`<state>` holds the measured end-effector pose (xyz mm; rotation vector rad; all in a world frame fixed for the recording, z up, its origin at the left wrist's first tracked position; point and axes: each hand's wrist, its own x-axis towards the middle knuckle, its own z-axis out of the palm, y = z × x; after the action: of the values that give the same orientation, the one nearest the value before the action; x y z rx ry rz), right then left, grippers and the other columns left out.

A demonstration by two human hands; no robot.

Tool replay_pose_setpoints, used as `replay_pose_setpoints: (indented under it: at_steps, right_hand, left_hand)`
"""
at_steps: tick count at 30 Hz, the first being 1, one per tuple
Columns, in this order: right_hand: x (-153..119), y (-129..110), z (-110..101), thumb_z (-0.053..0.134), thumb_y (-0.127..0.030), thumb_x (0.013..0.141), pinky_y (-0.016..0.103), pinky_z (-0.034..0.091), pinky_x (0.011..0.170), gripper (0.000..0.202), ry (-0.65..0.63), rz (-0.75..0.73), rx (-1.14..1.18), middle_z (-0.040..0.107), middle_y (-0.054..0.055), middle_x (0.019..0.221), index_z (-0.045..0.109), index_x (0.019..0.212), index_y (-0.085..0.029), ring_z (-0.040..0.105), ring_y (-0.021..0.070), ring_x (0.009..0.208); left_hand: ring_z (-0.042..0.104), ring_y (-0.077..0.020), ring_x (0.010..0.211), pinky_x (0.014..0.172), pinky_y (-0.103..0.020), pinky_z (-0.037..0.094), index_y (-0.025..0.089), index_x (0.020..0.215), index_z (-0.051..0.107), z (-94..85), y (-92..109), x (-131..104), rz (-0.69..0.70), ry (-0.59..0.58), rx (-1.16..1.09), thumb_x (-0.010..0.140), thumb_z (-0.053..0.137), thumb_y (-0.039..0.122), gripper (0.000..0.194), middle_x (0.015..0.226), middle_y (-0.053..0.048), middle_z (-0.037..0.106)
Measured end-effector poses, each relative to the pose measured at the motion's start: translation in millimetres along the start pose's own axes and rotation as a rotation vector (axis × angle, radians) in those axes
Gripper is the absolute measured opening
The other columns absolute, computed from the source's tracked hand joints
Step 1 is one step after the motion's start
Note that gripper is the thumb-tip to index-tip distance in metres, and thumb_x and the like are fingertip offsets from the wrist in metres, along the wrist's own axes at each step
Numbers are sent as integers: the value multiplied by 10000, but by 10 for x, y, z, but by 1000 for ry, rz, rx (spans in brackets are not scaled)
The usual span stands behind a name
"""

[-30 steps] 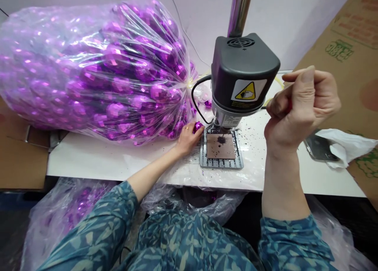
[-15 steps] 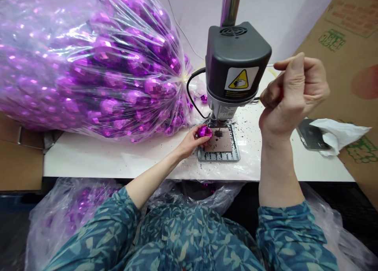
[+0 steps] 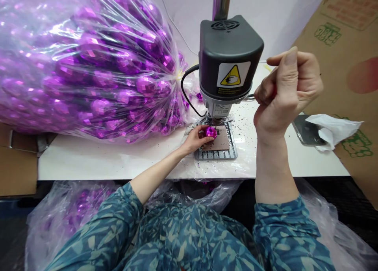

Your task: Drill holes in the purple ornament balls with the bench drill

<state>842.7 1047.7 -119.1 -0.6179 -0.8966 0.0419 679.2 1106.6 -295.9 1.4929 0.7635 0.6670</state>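
Observation:
My left hand [image 3: 196, 139] pinches a shiny purple faceted ball [image 3: 210, 133] between thumb and fingers. It holds the ball over a brown square board [image 3: 217, 144] strewn with dark shavings, right below the head of a small drill press [image 3: 230, 58]. The bit's tip is hard to make out from here. Raised at the right of the machine, my right hand [image 3: 288, 92] is closed in a fist around what looks like the drill press lever, mostly hidden by the fingers.
A big clear bag [image 3: 97, 66] of purple balls fills the left of the white table [image 3: 97, 157]. On the right lie a phone [image 3: 307, 129] and a crumpled tissue [image 3: 332, 131], beside a large cardboard box [image 3: 351, 62]. Another plastic bag [image 3: 73, 212] hangs below the table edge.
My left hand has carried the purple ball right, from the board's left edge to under the drill head. My right hand stays closed at the machine's side. The whole view has shifted slightly.

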Motion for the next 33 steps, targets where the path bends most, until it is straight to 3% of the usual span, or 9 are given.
replay_pose_setpoints:
  at_steps: [4,9,17,24,33]
  right_hand:
    - [-16,-20,-7,720,-609,777,172,209,371,465,-21,12,-60,359,-87,469,637,758,-152,344,3,368]
    - [-23,-13,-21,723,-555,805,171,201,380,418,-30,17,-19,375,-84,474,650,769,-145,346,1,370]
    - [-185,-37,-66,661,-437,905,196,163,369,286,19,-57,-31,308,-88,468,672,809,-168,318,2,353]
    - [-377,-32,-148,596,-486,946,178,246,423,301,56,-73,-164,259,-67,522,631,846,-203,313,-3,395]
    - [-448,131,-217,534,-321,995,142,252,423,198,-24,-310,5,245,-67,512,662,882,-222,262,-38,375]
  left_hand:
    - [674,-182,833,763,-319,558,164,1284,627,72,-33,-7,100,38,205,729,891,267,623,1109,-81,715]
    - [619,-284,1131,971,-402,512,210,1220,685,141,-80,-46,257,141,462,699,920,260,573,1151,-81,688]
    - [618,-280,1179,1005,-384,511,186,1270,646,169,-136,5,276,75,371,748,889,267,581,1189,-101,673]
    - [624,-285,1181,1030,-412,500,203,1269,639,159,-131,-13,279,68,344,762,882,299,570,1209,-100,683]
    - [653,-289,1178,1062,-448,510,179,1272,620,180,-89,-34,213,52,240,762,885,265,581,1239,-121,678]
